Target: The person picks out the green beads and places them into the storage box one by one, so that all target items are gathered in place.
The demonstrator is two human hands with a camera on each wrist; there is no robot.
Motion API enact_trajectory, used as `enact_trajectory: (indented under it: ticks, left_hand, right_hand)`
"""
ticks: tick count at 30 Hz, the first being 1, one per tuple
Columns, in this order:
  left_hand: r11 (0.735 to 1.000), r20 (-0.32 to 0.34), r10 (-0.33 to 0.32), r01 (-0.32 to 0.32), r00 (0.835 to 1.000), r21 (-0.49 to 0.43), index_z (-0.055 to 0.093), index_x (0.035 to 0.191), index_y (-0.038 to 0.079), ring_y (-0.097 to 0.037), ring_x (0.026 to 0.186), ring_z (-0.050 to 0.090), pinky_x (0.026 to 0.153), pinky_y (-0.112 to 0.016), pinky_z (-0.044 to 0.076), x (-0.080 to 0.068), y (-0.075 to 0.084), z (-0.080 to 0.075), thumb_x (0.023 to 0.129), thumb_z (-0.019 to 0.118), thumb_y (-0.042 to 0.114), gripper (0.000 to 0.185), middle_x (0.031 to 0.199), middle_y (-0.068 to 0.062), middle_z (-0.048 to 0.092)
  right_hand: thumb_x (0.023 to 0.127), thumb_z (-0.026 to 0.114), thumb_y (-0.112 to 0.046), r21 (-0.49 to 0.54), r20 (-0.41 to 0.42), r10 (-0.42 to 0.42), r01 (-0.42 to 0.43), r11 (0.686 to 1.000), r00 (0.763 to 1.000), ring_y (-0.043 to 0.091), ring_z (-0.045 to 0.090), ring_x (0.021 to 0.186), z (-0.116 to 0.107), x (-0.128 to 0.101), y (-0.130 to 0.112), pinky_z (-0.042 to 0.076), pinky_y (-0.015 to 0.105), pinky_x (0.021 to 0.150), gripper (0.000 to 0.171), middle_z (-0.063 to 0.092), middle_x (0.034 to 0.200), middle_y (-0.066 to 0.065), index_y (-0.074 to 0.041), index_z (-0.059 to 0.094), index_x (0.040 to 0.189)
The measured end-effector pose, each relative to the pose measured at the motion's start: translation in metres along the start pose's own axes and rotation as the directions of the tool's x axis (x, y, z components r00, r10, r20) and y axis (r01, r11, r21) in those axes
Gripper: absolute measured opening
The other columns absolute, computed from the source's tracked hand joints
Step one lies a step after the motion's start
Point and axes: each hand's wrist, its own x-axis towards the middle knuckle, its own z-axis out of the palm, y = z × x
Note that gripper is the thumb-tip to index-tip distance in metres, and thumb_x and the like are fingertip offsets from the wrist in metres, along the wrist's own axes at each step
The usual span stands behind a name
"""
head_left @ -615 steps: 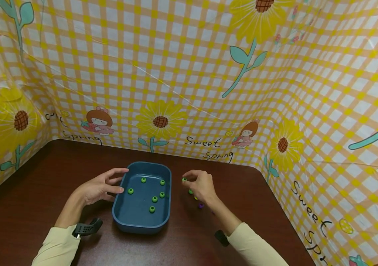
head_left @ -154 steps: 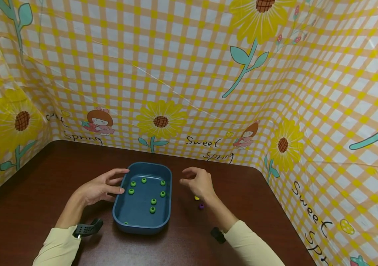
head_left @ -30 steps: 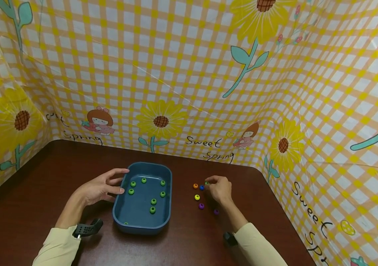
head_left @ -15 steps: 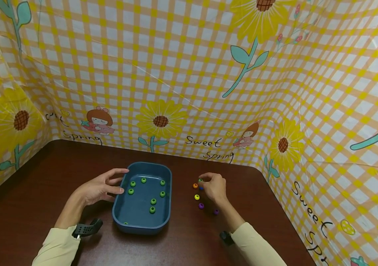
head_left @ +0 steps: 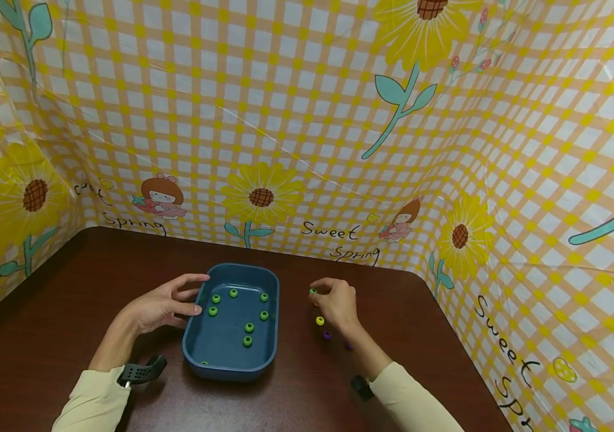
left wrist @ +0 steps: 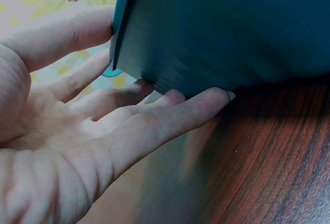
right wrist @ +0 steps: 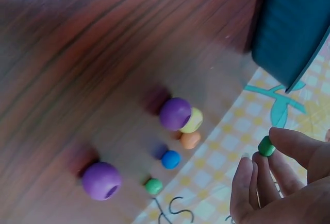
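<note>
Between the thumb and fingertips of my right hand (head_left: 338,305) a small green bead (right wrist: 266,145) is pinched, above the table and right of the blue bin (head_left: 225,375). My left hand (head_left: 162,307) touches the bin's left side with extended fingers (left wrist: 170,118). Several green beads (head_left: 247,341) lie scattered on the bin's floor. Under and beside the right hand are a yellow bead (head_left: 320,321) and two purple beads (head_left: 326,335). The right wrist view also shows a blue bead (right wrist: 170,159), an orange bead (right wrist: 190,140) and another green bead (right wrist: 153,186) on the table.
The dark wood table (head_left: 123,264) carries the bin near its middle. A checked cloth (head_left: 312,120) with sunflowers hangs behind the table and along both sides. A black band (head_left: 141,370) is worn on the left wrist.
Over the last second my right hand has carried the green bead leftward, toward the bin. Compared with about twenty seconds ago, more green beads lie in the bin. The left hand has stayed put.
</note>
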Motion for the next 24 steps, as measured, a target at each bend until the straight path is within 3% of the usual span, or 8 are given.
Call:
enact_trajectory:
  ticks: [3,12,24]
  left_hand:
    - [1.0,-0.003,-0.003,0.003,1.0,-0.001,0.022,0.158,0.006,-0.044,0.122,0.062,0.092,-0.065,0.053,0.0,0.0,0.0,0.094,0.07,0.005,0.08,0.159,-0.035,0.028]
    - [1.0,-0.005,-0.008,0.008,1.0,0.001,0.022,0.159,0.006,-0.043,0.12,0.063,0.092,-0.064,0.054,0.0,0.001,0.0,0.094,0.07,0.005,0.081,0.159,-0.035,0.029]
    - [1.0,-0.013,-0.015,0.015,1.0,0.002,0.022,0.158,0.006,-0.043,0.12,0.063,0.092,-0.064,0.054,0.001,0.0,-0.001,0.094,0.07,0.005,0.08,0.159,-0.034,0.029]
  right_hand:
    - [0.085,0.077,-0.009,0.008,0.007,-0.023,0.023,1.0,1.0,0.018,0.068,0.06,0.001,-0.002,-0.007,0.047,0.027,0.052,0.015,0.079,0.084,0.007,-0.01,0.08,0.1]
    - [0.084,0.079,-0.011,0.014,0.004,-0.108,0.108,0.994,0.994,0.018,0.073,0.078,0.005,-0.008,-0.028,0.058,0.038,0.072,0.013,0.079,0.089,0.004,-0.013,0.081,0.097]
    - [0.085,0.078,-0.009,0.088,0.058,-0.169,0.164,0.983,0.984,0.015,0.073,0.075,0.013,-0.015,-0.051,0.057,0.03,0.063,0.016,0.079,0.094,0.007,-0.01,0.08,0.1]
